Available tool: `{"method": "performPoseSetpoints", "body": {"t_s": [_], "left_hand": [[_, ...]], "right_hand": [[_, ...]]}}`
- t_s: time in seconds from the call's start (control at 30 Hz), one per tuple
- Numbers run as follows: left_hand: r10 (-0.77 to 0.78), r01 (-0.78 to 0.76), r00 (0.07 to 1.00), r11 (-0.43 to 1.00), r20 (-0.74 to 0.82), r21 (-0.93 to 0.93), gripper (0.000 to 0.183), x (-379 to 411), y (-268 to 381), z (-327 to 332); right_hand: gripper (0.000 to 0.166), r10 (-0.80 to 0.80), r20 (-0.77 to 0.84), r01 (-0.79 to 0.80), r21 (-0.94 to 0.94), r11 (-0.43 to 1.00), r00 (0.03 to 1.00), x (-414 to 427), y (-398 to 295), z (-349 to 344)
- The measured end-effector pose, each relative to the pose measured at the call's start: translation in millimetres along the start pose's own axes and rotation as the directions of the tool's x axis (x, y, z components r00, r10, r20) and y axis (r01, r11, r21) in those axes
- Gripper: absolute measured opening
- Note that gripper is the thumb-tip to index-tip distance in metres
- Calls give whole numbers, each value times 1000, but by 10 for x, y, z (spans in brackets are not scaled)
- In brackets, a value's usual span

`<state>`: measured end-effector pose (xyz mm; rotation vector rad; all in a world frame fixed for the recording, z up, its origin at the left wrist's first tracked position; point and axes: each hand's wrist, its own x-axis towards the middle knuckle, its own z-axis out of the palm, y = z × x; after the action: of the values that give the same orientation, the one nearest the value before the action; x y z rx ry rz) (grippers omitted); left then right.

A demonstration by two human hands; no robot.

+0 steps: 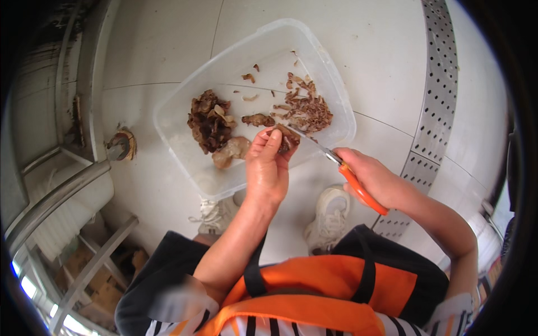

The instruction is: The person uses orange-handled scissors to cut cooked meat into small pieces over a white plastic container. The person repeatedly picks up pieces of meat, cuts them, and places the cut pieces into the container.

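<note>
My left hand [269, 161] pinches a piece of brown wood ear fungus [289, 140] over a translucent plastic tub [170, 147]. My right hand [372, 176] grips scissors with orange handles [357, 189]; their metal blades reach the edge of the held piece. At the left inside the tub lies a heap of whole dark fungus [209, 122], with a paler, lumpy piece [230, 152] beside it near my left hand. A pile of small cut bits [309, 109] lies at the right, and a small fungus piece [257, 120] rests between the two heaps.
The tub stands on a tiled floor [386, 54] in front of my shoes [332, 214]. A perforated metal drain cover [439, 75] runs along the right. At the left are a metal frame with a rail [63, 191], a pipe fitting [119, 147] in the floor, and cardboard boxes [101, 290].
</note>
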<state>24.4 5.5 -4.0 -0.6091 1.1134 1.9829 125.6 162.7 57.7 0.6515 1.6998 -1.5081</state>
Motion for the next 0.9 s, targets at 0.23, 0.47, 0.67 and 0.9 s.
{"method": "performPoseSetpoints", "body": {"t_s": [0.23, 0.47, 0.67, 0.9], "left_hand": [[11, -11, 1000, 998, 5, -64, 7, -68, -55, 104], [-155, 154, 988, 986, -12, -57, 11, 2, 30, 1], [-235, 236, 972, 948, 31, -216, 9, 14, 92, -39], [-158, 180, 975, 974, 154, -140, 10, 18, 12, -46]], "right_hand": [[20, -241, -112, 195, -321, 927, 964, 57, 114, 60], [18, 156, 42, -159, 113, 981, 987, 13, -31, -79], [24, -219, -36, 220, 35, 975, 975, 13, 213, 55], [24, -26, 44, 14, 271, 963, 999, 33, 108, 46]]}}
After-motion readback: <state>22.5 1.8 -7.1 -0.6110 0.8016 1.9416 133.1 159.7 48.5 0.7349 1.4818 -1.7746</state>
